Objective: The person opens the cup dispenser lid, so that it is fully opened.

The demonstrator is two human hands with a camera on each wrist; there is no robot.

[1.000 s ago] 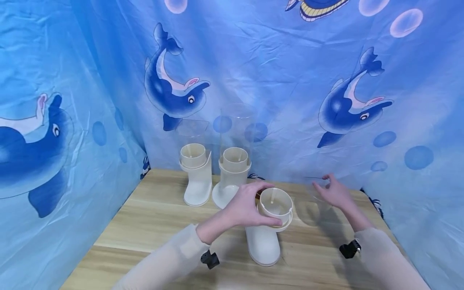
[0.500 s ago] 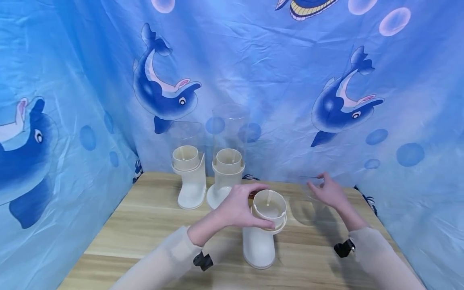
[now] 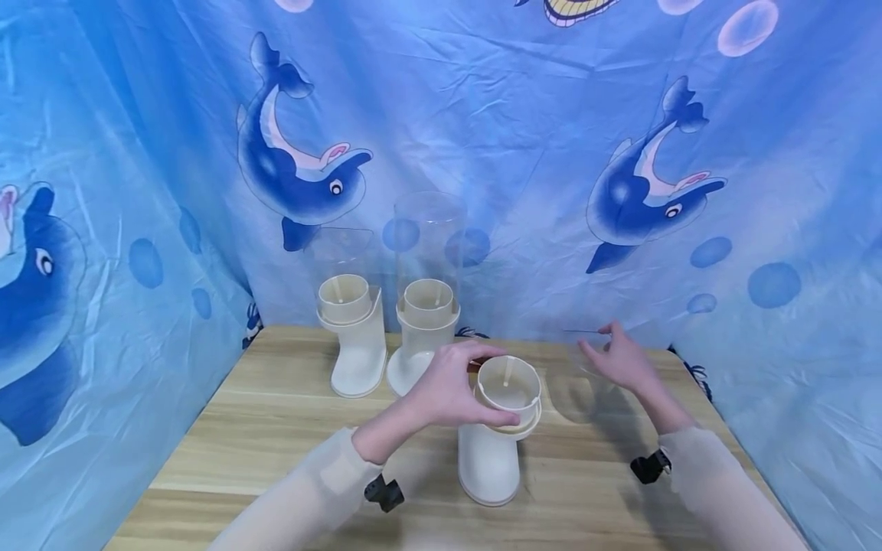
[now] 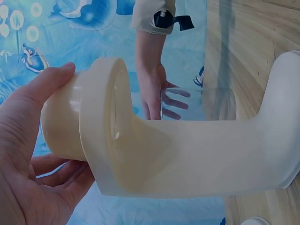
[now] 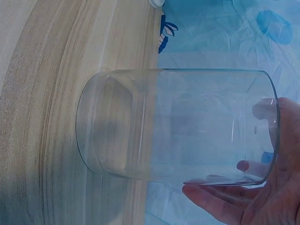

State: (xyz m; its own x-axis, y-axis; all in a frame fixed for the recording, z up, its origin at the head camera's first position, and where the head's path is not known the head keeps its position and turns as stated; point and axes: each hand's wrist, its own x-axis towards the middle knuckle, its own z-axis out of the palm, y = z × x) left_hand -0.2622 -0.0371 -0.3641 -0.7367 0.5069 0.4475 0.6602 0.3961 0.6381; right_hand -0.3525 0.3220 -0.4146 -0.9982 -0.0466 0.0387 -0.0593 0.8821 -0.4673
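My left hand (image 3: 451, 386) grips a cream round cup (image 4: 63, 117) at the top of a white boot-shaped stand (image 3: 489, 463), thumb on the near side and fingers behind. The cup sits in the stand's ring collar (image 4: 101, 126), and the stand's foot is on the table. To the right, my right hand (image 3: 623, 360) holds a clear cylinder (image 5: 187, 122) near its upper rim, thumb and fingers on different sides. The cylinder's lower end is at the tabletop, and in the head view its walls barely show.
Behind my left hand are two similar white stands, a left one (image 3: 358, 360) and a middle one (image 3: 416, 340), each with a cream cup and a tall clear sleeve rising above. A blue dolphin-print curtain (image 3: 496, 168) encloses the wooden table (image 3: 276, 413) at back and sides.
The head view has turned slightly, so the scene sits further left in it. Both hands keep their hold, on the cup and the clear cylinder, in about the same places.
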